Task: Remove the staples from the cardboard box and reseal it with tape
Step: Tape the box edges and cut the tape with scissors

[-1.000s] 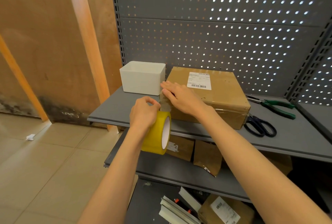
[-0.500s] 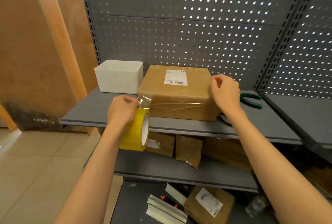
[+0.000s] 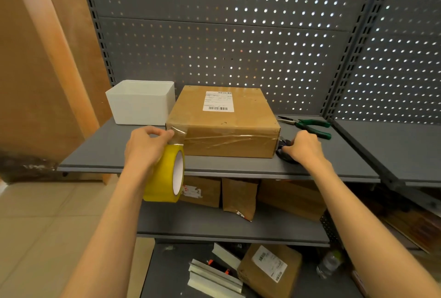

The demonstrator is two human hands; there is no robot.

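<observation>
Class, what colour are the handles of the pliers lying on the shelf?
Green, seen in the head view: the metal pliers lie right of the brown cardboard box.

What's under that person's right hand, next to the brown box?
Black scissors lie on the grey metal shelf, beside the brown cardboard box. The right hand covers most of them; only dark handles show.

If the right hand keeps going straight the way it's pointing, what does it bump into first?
Probably the scissors: the right hand points left, already at their dark handles. Just beyond stands the cardboard box. Depth is hard to judge.
</observation>
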